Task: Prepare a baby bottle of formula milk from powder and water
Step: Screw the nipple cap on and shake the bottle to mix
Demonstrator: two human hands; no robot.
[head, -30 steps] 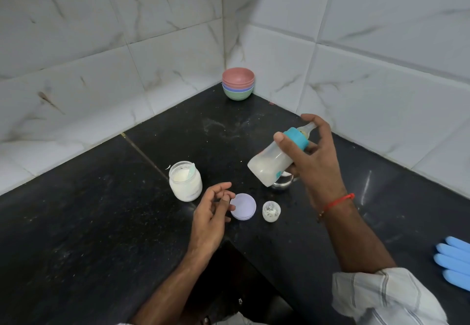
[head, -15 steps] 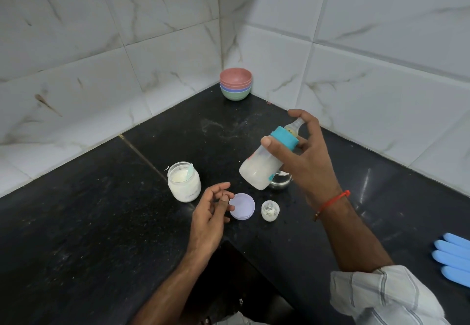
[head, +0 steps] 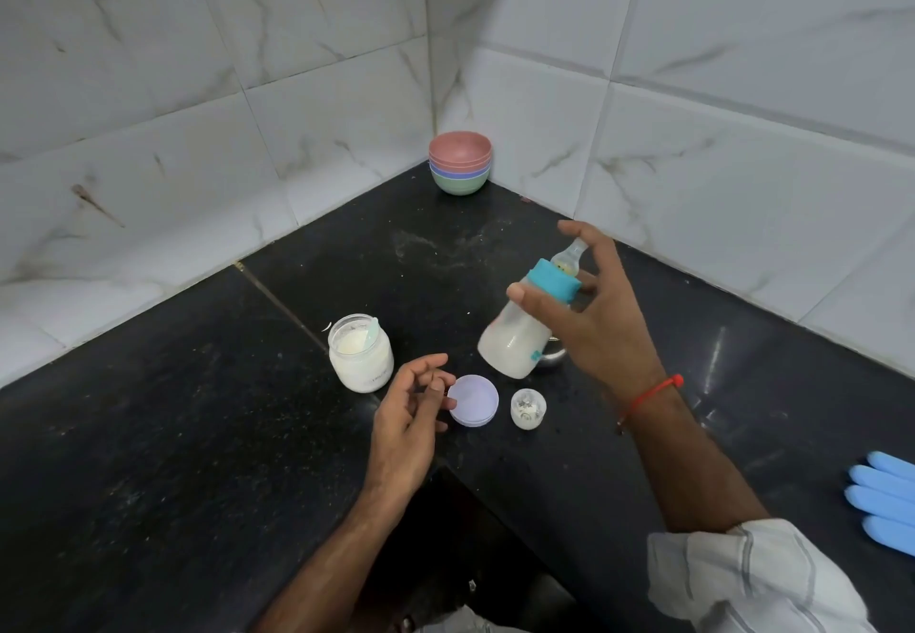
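Holding a tilted baby bottle [head: 517,335] of white milk above the tabletop [head: 198,434], right hand [head: 589,330] grip clamped around it; left hand [head: 406,424] idling loosely open, just left of that grip

The right hand [head: 601,330] grips the tilted baby bottle [head: 525,330] (milky inside) above the black counter [head: 198,434].
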